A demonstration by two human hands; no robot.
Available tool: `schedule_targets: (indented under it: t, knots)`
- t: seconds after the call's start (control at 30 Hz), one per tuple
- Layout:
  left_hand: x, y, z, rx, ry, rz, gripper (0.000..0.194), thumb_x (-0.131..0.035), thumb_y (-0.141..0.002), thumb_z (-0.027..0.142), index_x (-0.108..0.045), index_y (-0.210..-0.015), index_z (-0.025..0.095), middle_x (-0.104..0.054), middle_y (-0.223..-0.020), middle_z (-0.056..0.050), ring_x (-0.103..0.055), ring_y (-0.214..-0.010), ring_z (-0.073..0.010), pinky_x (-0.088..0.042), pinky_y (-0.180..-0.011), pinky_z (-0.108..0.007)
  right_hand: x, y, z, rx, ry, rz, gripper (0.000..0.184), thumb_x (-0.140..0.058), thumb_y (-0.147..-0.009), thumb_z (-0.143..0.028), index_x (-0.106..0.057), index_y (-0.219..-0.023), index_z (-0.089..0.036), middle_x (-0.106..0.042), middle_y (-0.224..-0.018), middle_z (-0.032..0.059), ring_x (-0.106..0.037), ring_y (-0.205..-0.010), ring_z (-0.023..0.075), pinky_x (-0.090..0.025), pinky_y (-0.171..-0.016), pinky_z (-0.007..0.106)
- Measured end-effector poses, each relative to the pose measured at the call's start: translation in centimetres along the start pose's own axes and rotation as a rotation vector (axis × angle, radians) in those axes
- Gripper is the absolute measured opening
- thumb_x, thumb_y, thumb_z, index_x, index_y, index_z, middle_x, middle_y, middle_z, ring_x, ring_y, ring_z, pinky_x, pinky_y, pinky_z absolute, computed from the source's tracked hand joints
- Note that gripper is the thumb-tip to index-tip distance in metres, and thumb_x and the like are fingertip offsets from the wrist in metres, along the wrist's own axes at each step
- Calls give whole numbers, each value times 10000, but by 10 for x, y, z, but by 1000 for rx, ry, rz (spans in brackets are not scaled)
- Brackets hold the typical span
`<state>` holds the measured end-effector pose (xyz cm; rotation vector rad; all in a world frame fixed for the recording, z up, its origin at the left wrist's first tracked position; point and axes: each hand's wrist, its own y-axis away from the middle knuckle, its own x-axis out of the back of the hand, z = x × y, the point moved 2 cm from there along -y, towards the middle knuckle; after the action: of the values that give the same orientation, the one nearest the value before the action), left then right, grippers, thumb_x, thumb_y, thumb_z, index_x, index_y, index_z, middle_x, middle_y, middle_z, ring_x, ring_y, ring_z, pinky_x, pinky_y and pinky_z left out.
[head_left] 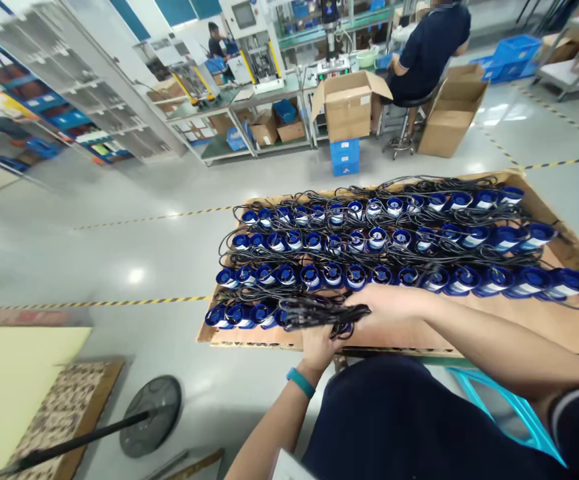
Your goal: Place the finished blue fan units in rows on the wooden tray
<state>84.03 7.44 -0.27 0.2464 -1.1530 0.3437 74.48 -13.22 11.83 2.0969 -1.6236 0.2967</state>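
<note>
Several rows of blue round parts [377, 238] with black cables lie on a brown cardboard sheet [519, 327]. Both my hands are at the near row's right end. My right hand [382, 303] is closed over a bundle of black cable [319, 311] that belongs to a blue part under it. My left hand [318, 347], with a teal wristband, reaches up from below and grips the same blue part and cable. The part itself is mostly hidden by the hands and cable.
The sheet's near right area is bare cardboard. Yellow-black floor tape [94, 303] crosses the grey floor. A round stand base [150, 415] and a yellow-topped table [14, 380] are at lower left. Cardboard boxes [349, 103], blue crates and a seated person [427, 47] are beyond.
</note>
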Motion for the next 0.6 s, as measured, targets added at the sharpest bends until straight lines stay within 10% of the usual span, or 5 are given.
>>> schedule_targets:
  t: [0.2,0.6]
  knots:
    - [-2,1,-17,-113,-36,114,535,-770,-804,574,-728,-1213,232,-759,-1140,-108,-483,-1363,-413,-173,-1198,-688,-21,-70,57,-262,383,78,185,-644,-854,-128,-737,-1008,-173,-746,-1022,74,-685,-951,217,-459,-791,256]
    - [9,-16,-20,-393,-236,63,804,-645,-770,783,-670,-1309,188,-602,-1372,-263,-518,-1332,-421,-415,-1041,-598,-48,-101,76,-677,431,-23,244,-731,-834,-226,-761,-1048,-114,-747,-1045,184,-711,-1030,314,-555,-870,369]
